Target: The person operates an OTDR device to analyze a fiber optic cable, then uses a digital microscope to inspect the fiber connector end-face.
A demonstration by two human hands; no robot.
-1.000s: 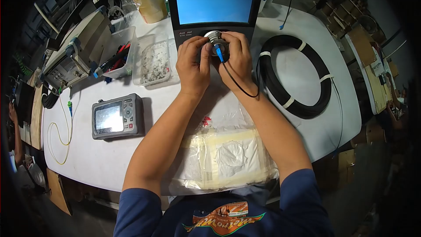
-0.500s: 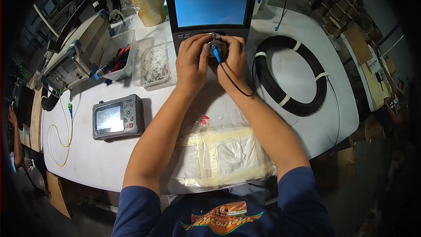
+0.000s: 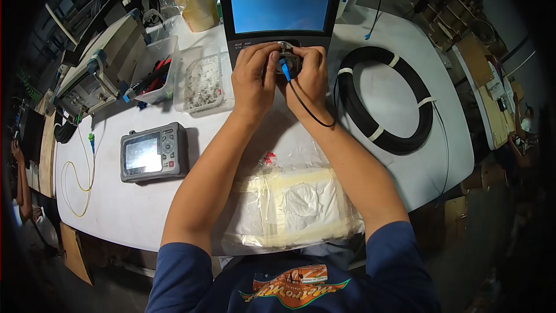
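Observation:
A monitor-like device [image 3: 277, 1] with a lit blue screen stands at the far side of the table. On its base is a round metal connector holder [image 3: 284, 47], partly covered by fingers. A blue fibre optic connector [image 3: 285, 71] sits at the holder, and its black cable [image 3: 307, 108] curves down over the right wrist. My left hand [image 3: 253, 78] grips the holder's left side, fingers bent and pressed together. From the other side, my right hand [image 3: 308, 75] closes its thumb and fingers on the holder. The exact finger contacts are partly hidden.
A coil of black cable [image 3: 347, 101] lies to the right. At left are a handheld tester [image 3: 174, 156], a yellow fibre cord [image 3: 68, 188], a tub of small bits [image 3: 200, 84] and a tool bin [image 3: 174, 75]. A plastic-wrapped white pad [image 3: 304, 203] lies in front.
Both hands stay at the holder, with only slight finger movement. The view has shifted a little. At the far right edge, more of another person shows.

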